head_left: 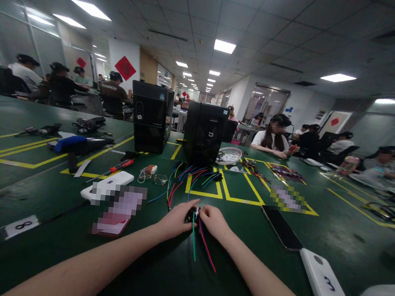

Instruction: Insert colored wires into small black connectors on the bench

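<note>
A: Hands first. Your left hand [178,219] pinches the left side of a small black-and-white part [191,215]; your right hand [216,220] pinches at its right edge. Fingers cover much of it, so which face each fingertip presses cannot be told.

B: Position noted: the part sits between your hands. Whether it touches the counter [164,282] cannot be told. A green wire [193,244] and a red wire [208,250] trail from it towards you.

A: Main risk, in my judgement: slip. The part is small; uneven pressure from your two pinches could twist it loose.

B: Second: strain. Both wires have free near ends between your forearms. Should a wrist catch one, the pull might work it out of the part, if it is poorly seated. Seating not visible.

A: Just beyond your left hand, loose wires [170,200] fan away from you. Reaching forward without looking could snag or mix them; likely cause, similar colours lying close together.

B: Also the glasses [160,180], past your left hand, near those wires. A wide sweep could knock them. Right of your right hand lies a dark phone [281,228], with a white device [328,293] outside that forearm; a swinging elbow is the probable hazard there.
</note>
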Motion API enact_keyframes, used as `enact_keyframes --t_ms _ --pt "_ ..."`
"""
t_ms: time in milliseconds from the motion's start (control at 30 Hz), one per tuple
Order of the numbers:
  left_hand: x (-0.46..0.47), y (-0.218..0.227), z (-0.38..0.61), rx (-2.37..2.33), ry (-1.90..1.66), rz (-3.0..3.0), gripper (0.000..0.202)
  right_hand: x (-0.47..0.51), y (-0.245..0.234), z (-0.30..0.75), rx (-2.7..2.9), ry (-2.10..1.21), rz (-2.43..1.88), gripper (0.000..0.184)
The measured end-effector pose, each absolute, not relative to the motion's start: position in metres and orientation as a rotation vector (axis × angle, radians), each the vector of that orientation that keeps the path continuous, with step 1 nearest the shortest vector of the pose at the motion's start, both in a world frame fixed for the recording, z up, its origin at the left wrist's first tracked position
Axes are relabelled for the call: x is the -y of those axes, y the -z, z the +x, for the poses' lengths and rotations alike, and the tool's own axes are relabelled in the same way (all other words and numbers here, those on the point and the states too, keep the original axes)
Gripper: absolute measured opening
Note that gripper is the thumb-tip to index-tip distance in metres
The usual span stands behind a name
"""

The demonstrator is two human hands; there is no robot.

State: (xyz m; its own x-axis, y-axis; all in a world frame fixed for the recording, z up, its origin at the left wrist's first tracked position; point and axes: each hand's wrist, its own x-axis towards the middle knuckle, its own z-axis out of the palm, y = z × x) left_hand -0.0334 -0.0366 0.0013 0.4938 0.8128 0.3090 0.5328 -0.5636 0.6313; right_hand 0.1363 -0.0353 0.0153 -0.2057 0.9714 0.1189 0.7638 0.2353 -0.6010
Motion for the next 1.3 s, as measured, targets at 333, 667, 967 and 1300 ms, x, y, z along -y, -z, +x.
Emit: enact_keyframes --t_ms 333,667,967,1300 --pt "0.036 0.003 -0.031 -1.079 -0.873 2.244 0.077 0.042 -0.040 0.147 2.052 -0.207 -1.725 0.024" --pt "0.038 0.004 -0.032 -1.133 -0.876 2.309 0.075 0.060 -0.048 0.137 2.269 -0.156 -1.809 0.029" --pt "0.037 0.003 -0.031 -1.175 -0.890 2.275 0.074 0.069 -0.041 0.126 2.415 0.047 -1.819 0.023" --pt "0.040 -0.001 -0.030 -1.196 -0.887 2.275 0.081 0.072 -0.066 0.133 2.202 0.152 -1.705 0.029"
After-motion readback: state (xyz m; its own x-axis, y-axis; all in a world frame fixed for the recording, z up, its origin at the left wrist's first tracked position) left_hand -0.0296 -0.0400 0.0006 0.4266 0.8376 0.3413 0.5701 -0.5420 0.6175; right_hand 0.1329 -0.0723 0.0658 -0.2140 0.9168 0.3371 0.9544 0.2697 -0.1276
